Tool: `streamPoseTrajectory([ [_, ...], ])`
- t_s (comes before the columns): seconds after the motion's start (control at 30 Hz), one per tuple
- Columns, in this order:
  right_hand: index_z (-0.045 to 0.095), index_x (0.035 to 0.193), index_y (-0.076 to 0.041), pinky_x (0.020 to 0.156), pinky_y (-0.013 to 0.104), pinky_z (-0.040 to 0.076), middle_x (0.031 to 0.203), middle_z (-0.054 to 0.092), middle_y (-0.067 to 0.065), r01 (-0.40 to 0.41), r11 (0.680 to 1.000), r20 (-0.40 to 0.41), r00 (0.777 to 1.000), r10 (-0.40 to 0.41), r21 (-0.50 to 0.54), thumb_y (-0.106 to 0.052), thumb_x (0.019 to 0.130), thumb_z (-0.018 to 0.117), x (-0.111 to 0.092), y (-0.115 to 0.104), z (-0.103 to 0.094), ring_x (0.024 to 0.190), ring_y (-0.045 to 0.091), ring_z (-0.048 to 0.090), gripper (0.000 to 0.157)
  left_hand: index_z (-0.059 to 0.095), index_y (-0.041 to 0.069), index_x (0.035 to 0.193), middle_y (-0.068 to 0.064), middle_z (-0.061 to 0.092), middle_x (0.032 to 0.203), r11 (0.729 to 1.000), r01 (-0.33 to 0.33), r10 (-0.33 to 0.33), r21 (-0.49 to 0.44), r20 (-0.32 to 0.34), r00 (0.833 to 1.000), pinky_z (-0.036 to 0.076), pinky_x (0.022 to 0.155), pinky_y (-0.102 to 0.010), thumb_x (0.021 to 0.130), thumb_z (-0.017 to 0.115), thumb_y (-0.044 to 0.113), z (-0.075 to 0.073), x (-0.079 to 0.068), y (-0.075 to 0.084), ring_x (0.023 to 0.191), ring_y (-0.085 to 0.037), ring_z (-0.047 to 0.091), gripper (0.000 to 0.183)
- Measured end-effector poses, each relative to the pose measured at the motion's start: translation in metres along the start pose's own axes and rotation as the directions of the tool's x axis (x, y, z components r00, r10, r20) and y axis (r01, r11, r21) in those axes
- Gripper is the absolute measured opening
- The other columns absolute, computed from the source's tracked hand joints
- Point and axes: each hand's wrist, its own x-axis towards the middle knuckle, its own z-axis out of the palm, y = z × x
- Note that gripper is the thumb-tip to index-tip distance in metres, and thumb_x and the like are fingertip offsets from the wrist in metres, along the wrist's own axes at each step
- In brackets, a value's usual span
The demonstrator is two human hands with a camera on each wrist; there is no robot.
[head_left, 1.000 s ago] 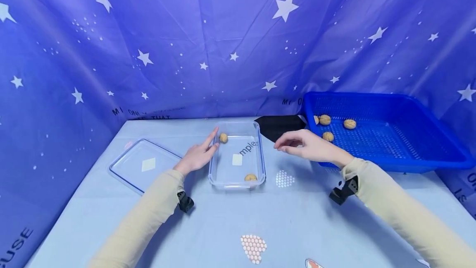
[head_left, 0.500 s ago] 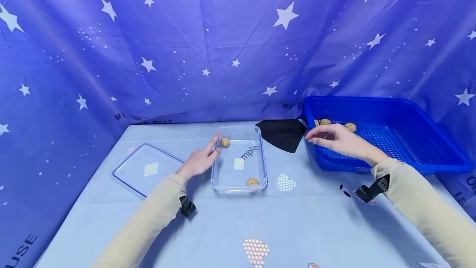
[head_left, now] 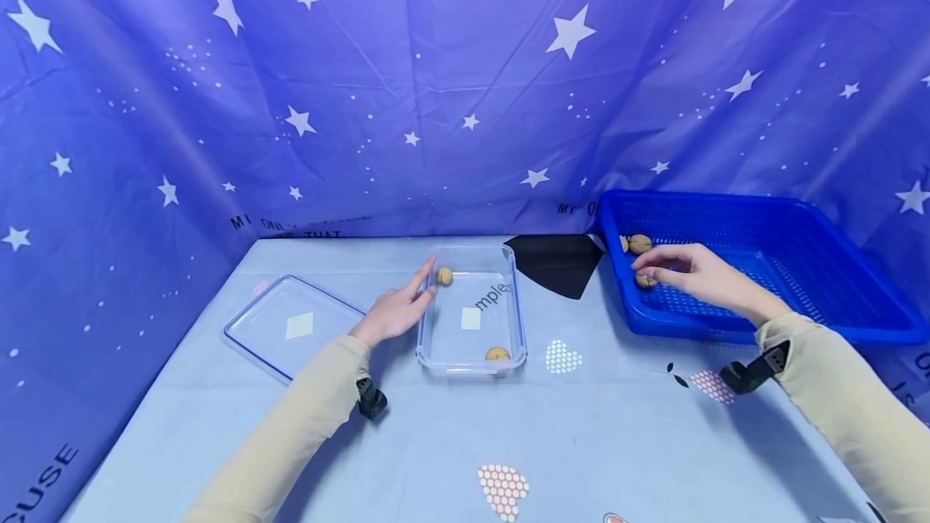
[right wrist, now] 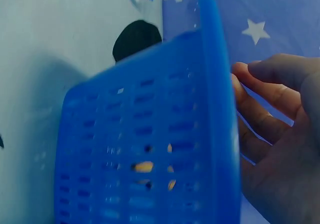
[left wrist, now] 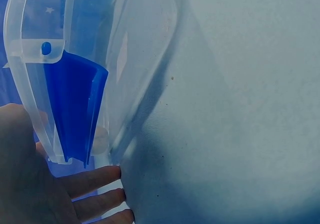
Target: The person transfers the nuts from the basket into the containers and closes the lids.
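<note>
The left hand point(head_left: 395, 311) touches the left rim of the clear plastic box point(head_left: 521, 309) with its pointing finger and thumb. Its grip is loose, with straight fingers not wrapped round anything. The left wrist view shows 3 fingertips low beside the box; the rest of that hand is dark and partly cut off. A blue shape point(left wrist: 75, 101) shows there too, and I can't tell if it is on the box or seen through it.

In the box are 2 walnuts: the far left walnut point(head_left: 444, 275), near the pointing finger, and the near right walnut point(head_left: 497, 353), a bit blurry through the plastic.

The right hand point(head_left: 697, 274) is over the left end of the blue basket point(head_left: 806, 265). Its grip is slack, fingers softly bent, and nothing shows in it. 1 basket walnut point(head_left: 645, 282) sits right under the fingertips, which hide part of it, so I can't tell if they touch. 2 more walnuts point(head_left: 640, 244) lie farther back, the leftmost half hidden. The right wrist view has only tan bits peeking through the holes.

On the counter point(head_left: 596, 442), a clear lid point(head_left: 265, 321) lies flat, partly hidden by the left sleeve point(head_left: 291, 430). Some letters on the starry curtain point(head_left: 465, 63) are too faint to read
</note>
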Motion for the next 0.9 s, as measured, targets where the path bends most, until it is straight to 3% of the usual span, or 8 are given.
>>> streamPoseTrajectory([
  [0.13,0.065,0.117,-0.001,0.068,0.024,0.05,0.111,0.066,0.012,-0.024,1.0,-0.005,1.0,0.024,0.012,-0.01,0.101,0.052,-0.005,0.008,-0.004,0.09,0.012,0.061,0.022,0.008,0.037,0.156,-0.017,0.046,0.143,1.0,0.001,-0.001,-0.003,0.001,1.0,0.04,0.096,-0.06,0.103,0.03,0.048,0.0,0.0,0.0,0.109,-0.043,0.054,0.058],
  [0.3,0.063,0.118,0.002,0.073,0.023,0.053,0.107,0.067,0.005,-0.036,0.999,0.001,0.999,0.036,0.026,-0.01,0.101,0.052,-0.011,0.018,-0.011,0.092,0.005,0.062,0.024,0.009,0.036,0.156,-0.018,0.045,0.143,1.0,0.0,0.0,0.002,-0.002,1.0,0.042,0.093,-0.058,0.103,0.031,0.047,0.0,0.001,0.0,0.104,-0.042,0.056,0.058],
  [0.6,0.057,0.125,0.007,0.075,0.031,0.055,0.116,0.063,0.024,-0.138,0.99,0.048,0.989,0.137,0.017,-0.011,0.101,0.05,-0.02,0.041,-0.02,0.093,0.01,0.064,0.03,0.008,0.036,0.156,-0.018,0.044,0.144,1.0,-0.003,0.003,0.002,-0.009,1.0,0.042,0.094,-0.058,0.103,0.031,0.047,0.0,0.002,0.0,0.106,-0.043,0.055,0.059],
  [0.83,0.056,0.126,0.008,0.073,0.031,0.055,0.113,0.064,0.022,-0.145,0.989,0.097,0.985,0.143,0.016,-0.011,0.101,0.051,-0.022,0.051,-0.027,0.089,0.015,0.064,0.032,0.007,0.037,0.156,-0.015,0.046,0.143,1.0,0.001,-0.001,-0.006,-0.001,1.0,0.038,0.097,-0.061,0.103,0.03,0.046,0.0,0.002,0.0,0.114,-0.047,0.051,0.059],
  [0.9,0.055,0.127,0.008,0.075,0.032,0.055,0.114,0.064,0.022,-0.154,0.988,0.137,0.979,0.153,0.002,-0.013,0.101,0.05,-0.023,0.055,-0.029,0.093,0.017,0.064,0.033,0.006,0.038,0.156,-0.015,0.047,0.142,1.0,0.005,-0.005,-0.005,0.001,1.0,0.042,0.094,-0.058,0.103,0.03,0.046,0.0,0.001,0.0,0.107,-0.044,0.055,0.058],
])
